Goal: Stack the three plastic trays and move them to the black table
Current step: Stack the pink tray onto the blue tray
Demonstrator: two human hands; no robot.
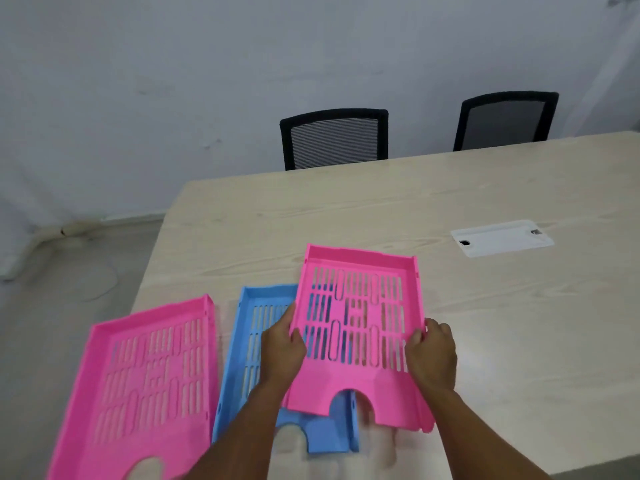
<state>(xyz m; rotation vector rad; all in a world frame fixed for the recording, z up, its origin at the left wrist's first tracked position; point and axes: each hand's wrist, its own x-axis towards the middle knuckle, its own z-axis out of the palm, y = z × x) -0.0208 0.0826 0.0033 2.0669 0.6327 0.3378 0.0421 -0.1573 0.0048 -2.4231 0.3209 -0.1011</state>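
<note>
A slotted pink tray (360, 327) is held up above the table, tilted, partly over a blue tray (256, 341) that lies flat beneath it. My left hand (282, 351) grips the held tray's left edge and my right hand (431, 355) grips its right edge. A second pink tray (145, 382) lies flat to the left of the blue one, near the table's left corner. The blue tray's right half is hidden behind the lifted tray. No black table is in view.
The trays are on a light wooden table (485, 323). A white cable cover plate (502, 238) is set into it at the right. Two black mesh chairs (334, 138) (505, 121) stand at the far edge against a white wall. Floor lies to the left.
</note>
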